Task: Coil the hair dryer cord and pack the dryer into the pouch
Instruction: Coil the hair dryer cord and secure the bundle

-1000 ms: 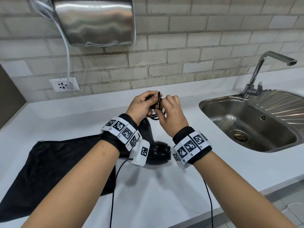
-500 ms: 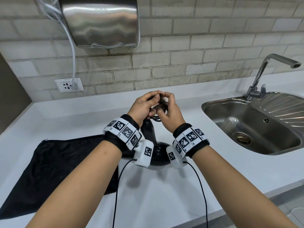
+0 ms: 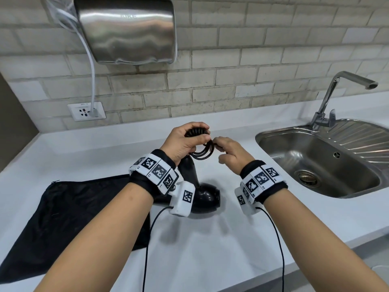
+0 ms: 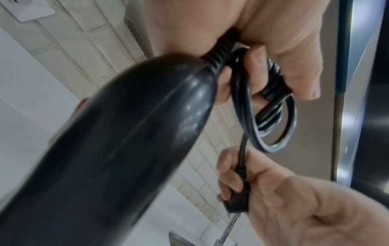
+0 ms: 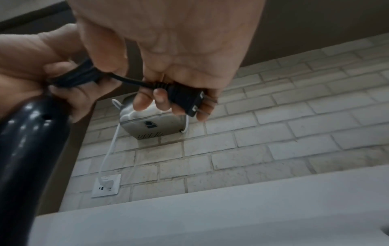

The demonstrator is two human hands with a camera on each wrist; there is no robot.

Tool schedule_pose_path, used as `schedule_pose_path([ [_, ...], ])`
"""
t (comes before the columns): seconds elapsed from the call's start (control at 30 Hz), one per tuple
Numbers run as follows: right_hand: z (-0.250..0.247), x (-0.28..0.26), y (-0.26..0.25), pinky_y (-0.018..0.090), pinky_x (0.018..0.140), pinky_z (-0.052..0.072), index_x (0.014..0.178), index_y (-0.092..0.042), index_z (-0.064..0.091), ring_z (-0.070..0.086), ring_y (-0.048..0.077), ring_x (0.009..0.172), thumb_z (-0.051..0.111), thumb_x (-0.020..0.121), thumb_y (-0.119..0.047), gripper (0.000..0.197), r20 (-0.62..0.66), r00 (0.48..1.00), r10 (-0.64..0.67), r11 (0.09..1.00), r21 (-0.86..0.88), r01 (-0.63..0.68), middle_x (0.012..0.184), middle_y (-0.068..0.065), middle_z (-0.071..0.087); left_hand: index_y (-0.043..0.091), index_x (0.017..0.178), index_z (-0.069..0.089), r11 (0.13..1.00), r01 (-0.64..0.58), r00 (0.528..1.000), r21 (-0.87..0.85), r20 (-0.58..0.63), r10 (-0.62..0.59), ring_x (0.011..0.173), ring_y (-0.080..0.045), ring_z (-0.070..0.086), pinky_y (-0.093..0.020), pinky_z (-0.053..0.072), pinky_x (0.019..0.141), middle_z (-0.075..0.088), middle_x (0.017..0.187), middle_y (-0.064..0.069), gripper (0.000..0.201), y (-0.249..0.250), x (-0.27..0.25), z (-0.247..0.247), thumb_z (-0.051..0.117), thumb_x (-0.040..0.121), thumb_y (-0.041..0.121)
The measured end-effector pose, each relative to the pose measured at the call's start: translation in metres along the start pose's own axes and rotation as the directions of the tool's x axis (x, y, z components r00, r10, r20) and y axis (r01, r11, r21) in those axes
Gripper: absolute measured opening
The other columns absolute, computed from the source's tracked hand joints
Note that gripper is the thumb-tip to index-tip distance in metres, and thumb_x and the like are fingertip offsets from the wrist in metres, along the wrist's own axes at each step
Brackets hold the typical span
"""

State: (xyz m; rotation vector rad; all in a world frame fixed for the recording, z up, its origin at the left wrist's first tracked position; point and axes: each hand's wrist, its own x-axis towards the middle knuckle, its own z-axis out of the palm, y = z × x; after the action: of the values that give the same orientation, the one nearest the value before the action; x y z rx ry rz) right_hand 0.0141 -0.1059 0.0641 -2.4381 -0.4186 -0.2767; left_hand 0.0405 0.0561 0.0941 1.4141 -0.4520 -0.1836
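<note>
My left hand (image 3: 185,142) curls its fingers round the coiled cord (image 3: 203,151) atop the hair dryer (image 3: 195,184) handle. At its 3 o'clock, my right hand (image 3: 230,153) pinches the plug (image 5: 185,99); only the right wrist view shows its prongs. The dryer's body rests on the white counter (image 3: 210,249), the black pouch (image 3: 69,209) at 9 o'clock, the steel sink (image 3: 315,165) at 3, a hand dryer (image 3: 126,30) on brick tiles.

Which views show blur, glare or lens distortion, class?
Head view: sharp, brick lines bow from the wide lens, glare on the wall dryer. Left wrist: the hair dryer looms close and soft. Right wrist: the plug is fairly sharp, edges smeared.
</note>
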Motion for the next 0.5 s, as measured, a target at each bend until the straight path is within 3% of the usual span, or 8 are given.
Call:
schedule_pose_path([
  [0.07,-0.003,-0.002,0.003,0.035,0.072,0.037,0.083,-0.015,0.056,0.044,0.018,0.076,0.042,0.070,-0.024,0.022,-0.036,0.998,0.051,0.999,-0.008,-0.051,0.071,-0.004,0.049,0.018,0.081,0.062,1.000,-0.004,1.000,0.017,0.000,0.004,0.049,0.003,0.055,-0.009,0.030,0.039,0.067,0.066,0.009,0.025,-0.001,0.001,0.001,0.063,0.076,-0.007],
  [0.13,-0.005,-0.002,0.003,0.041,0.081,0.042,0.089,-0.009,0.062,0.051,0.024,0.085,0.035,0.083,-0.036,0.039,-0.083,0.995,0.056,0.995,-0.075,-0.062,0.082,0.008,0.062,0.018,0.080,0.063,1.000,-0.002,1.000,0.026,-0.006,0.003,0.050,0.003,0.055,-0.009,0.031,0.040,0.068,0.061,0.012,0.026,-0.001,0.002,0.002,0.064,0.076,-0.008],
  [0.2,-0.010,0.000,0.000,0.041,0.085,0.042,0.088,-0.007,0.064,0.053,0.028,0.090,0.039,0.090,-0.033,0.036,-0.140,0.987,0.082,0.989,-0.109,-0.097,0.086,0.013,0.065,0.018,0.080,0.063,1.000,0.004,1.000,0.027,-0.008,-0.003,0.049,0.003,0.054,-0.009,0.030,0.039,0.067,0.062,0.011,0.025,-0.001,0.002,0.003,0.064,0.076,-0.007],
  [0.33,-0.016,0.007,-0.006,0.042,0.082,0.039,0.089,-0.005,0.064,0.054,0.034,0.093,0.046,0.093,-0.024,0.027,-0.289,0.955,0.060,0.959,-0.247,-0.136,0.089,0.016,0.066,0.016,0.079,0.063,1.000,0.018,1.000,0.017,-0.012,-0.018,0.043,0.000,0.040,-0.009,0.024,0.037,0.058,0.073,-0.002,0.013,0.001,0.001,0.004,0.062,0.081,0.004],
  [0.5,-0.028,0.009,-0.019,0.041,0.081,0.036,0.092,-0.005,0.066,0.054,0.034,0.093,0.048,0.092,-0.026,0.027,-0.463,0.885,-0.050,0.902,-0.400,-0.159,0.091,0.014,0.067,0.017,0.078,0.064,0.998,0.015,0.998,0.068,-0.063,-0.011,0.037,0.000,0.038,-0.010,0.025,0.036,0.060,0.060,0.010,0.016,0.002,0.001,0.007,0.065,0.079,0.001],
])
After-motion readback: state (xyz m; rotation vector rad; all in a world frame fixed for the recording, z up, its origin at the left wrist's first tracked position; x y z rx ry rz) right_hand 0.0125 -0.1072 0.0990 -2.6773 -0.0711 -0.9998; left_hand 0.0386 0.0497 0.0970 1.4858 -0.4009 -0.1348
